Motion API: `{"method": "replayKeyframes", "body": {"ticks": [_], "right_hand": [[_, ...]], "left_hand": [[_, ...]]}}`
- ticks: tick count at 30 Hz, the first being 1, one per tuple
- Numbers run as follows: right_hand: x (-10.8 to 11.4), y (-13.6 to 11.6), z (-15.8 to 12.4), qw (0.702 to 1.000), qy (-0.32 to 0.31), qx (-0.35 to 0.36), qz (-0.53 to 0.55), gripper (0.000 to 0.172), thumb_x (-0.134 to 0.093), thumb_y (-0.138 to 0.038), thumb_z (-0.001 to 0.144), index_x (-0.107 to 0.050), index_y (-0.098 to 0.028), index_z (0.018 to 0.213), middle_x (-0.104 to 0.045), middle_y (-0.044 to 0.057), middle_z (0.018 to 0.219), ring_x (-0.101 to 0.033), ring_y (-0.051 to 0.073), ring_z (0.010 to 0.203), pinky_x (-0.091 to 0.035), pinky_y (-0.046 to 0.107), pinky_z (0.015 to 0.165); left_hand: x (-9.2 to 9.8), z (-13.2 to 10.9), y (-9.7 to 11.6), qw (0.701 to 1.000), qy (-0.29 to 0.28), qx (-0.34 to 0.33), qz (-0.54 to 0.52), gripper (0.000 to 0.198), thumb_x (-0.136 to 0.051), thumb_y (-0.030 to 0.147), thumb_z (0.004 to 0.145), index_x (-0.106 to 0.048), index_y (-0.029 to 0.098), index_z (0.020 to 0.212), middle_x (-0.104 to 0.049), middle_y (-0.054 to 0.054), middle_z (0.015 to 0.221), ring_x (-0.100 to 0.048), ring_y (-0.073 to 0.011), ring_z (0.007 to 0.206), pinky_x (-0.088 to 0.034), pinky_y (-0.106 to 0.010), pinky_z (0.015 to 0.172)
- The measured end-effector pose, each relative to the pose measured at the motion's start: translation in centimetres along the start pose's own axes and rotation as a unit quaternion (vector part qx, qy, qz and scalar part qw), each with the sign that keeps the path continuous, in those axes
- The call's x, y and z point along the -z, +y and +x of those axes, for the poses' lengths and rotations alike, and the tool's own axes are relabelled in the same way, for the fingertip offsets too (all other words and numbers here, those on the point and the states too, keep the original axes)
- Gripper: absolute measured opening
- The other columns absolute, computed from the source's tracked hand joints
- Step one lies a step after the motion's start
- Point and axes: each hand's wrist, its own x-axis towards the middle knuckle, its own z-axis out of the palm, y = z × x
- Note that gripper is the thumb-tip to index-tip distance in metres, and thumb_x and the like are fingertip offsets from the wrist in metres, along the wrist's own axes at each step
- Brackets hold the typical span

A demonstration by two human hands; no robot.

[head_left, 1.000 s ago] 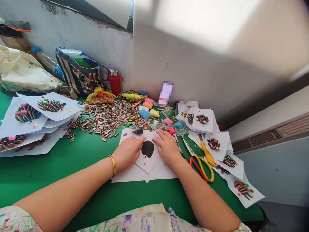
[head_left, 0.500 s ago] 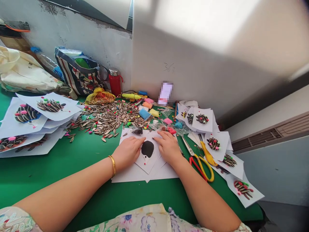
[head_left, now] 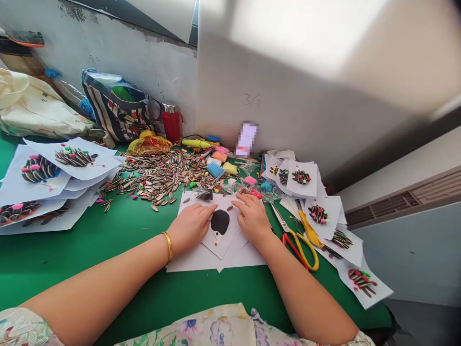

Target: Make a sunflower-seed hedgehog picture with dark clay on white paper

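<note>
On a white paper card (head_left: 221,247) lies a flat black clay shape (head_left: 220,222), with a small pointed face and a red dot drawn or stuck below it. My left hand (head_left: 190,228) rests on the card's left side, fingers stretched toward the black shape. Across from it, my right hand (head_left: 254,218) lies on the papers with fingers apart. A small dark brown piece (head_left: 229,208) sits just beside its fingertips, above the black shape. Near the papers' top edge is a black lump in clear wrap (head_left: 205,195).
Loose sunflower seeds (head_left: 158,175) spread behind my left hand. Scissors (head_left: 297,242) lie right of my right hand. Finished seed-hedgehog cards (head_left: 81,166) pile up at left, more cards (head_left: 326,204) at right. A red flask (head_left: 171,122) and coloured clay packets (head_left: 216,169) stand behind.
My right fingers have drawn slightly back to the right from the small brown piece, which now shows apart from them. The left hand stays in place.
</note>
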Motion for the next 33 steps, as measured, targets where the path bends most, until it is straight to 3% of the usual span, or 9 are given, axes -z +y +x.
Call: {"method": "replayKeyframes", "body": {"ticks": [5,11,17,24,29,31,33], "right_hand": [[-0.2,-0.1,-0.1,0.999,-0.027,0.015,-0.012,0.049,-0.051,-0.009,0.083,-0.065,-0.028,0.126,-0.056,0.003,0.141,-0.042,0.026,0.129,-0.036,0.045,0.105],[-0.3,0.1,-0.4,0.999,-0.042,0.01,-0.022,0.037,-0.052,-0.013,0.086,-0.073,-0.032,0.11,-0.059,0.001,0.138,-0.042,0.026,0.13,-0.035,0.047,0.105],[-0.6,-0.2,-0.2,0.997,-0.074,0.009,-0.021,0.055,-0.051,-0.01,0.082,-0.059,-0.03,0.133,-0.052,0.003,0.145,-0.04,0.026,0.132,-0.035,0.045,0.106],[1.0,1.3,0.1,1.0,0.019,-0.011,0.02,0.048,-0.045,-0.013,0.085,-0.063,-0.022,0.129,-0.062,0.006,0.133,-0.049,0.025,0.124,-0.037,0.042,0.105],[4.5,5.3,-0.4,0.986,0.121,-0.105,0.045,0.039,-0.041,-0.024,0.092,-0.067,-0.018,0.12,-0.068,0.01,0.12,-0.057,0.024,0.112,-0.042,0.04,0.1],[6.0,7.0,-1.2,0.973,0.129,-0.185,0.039,0.037,-0.041,-0.029,0.093,-0.069,-0.02,0.114,-0.069,0.01,0.114,-0.06,0.024,0.107,-0.045,0.038,0.094],[7.3,8.0,-2.1,0.965,0.099,-0.242,0.022,0.035,-0.042,-0.032,0.091,-0.071,-0.021,0.107,-0.07,0.009,0.11,-0.062,0.024,0.099,-0.046,0.037,0.086]], "left_hand": [[0.1,0.0,0.0,1.0,-0.002,-0.001,0.0,0.042,-0.046,0.014,0.092,-0.053,0.011,0.133,-0.069,-0.014,0.11,-0.061,-0.0265,0.103,-0.05,-0.043,0.091],[0.0,0.0,-0.1,1.0,0.001,-0.006,-0.003,0.041,-0.046,0.014,0.092,-0.054,0.01,0.132,-0.069,-0.015,0.11,-0.061,-0.0271,0.101,-0.051,-0.044,0.089],[0.0,0.0,-0.1,1.0,0.007,-0.005,-0.007,0.043,-0.047,0.014,0.091,-0.053,0.013,0.133,-0.07,-0.014,0.108,-0.061,-0.0274,0.102,-0.051,-0.044,0.09],[0.0,0.0,-0.1,1.0,-0.002,-0.005,0.001,0.042,-0.047,0.014,0.092,-0.052,0.012,0.134,-0.07,-0.013,0.109,-0.061,-0.0264,0.103,-0.05,-0.043,0.091],[0.2,0.0,0.0,1.0,-0.006,-0.002,-0.007,0.043,-0.044,0.014,0.093,-0.052,0.012,0.135,-0.07,-0.014,0.108,-0.061,-0.027,0.104,-0.05,-0.044,0.09],[0.2,0.0,0.0,1.0,-0.004,-0.002,-0.011,0.043,-0.044,0.016,0.093,-0.052,0.012,0.135,-0.07,-0.014,0.107,-0.061,-0.027,0.103,-0.05,-0.044,0.09],[0.1,0.0,-0.1,1.0,-0.003,-0.002,-0.012,0.043,-0.045,0.016,0.093,-0.052,0.013,0.134,-0.07,-0.014,0.107,-0.061,-0.0269,0.102,-0.05,-0.044,0.089]]}}
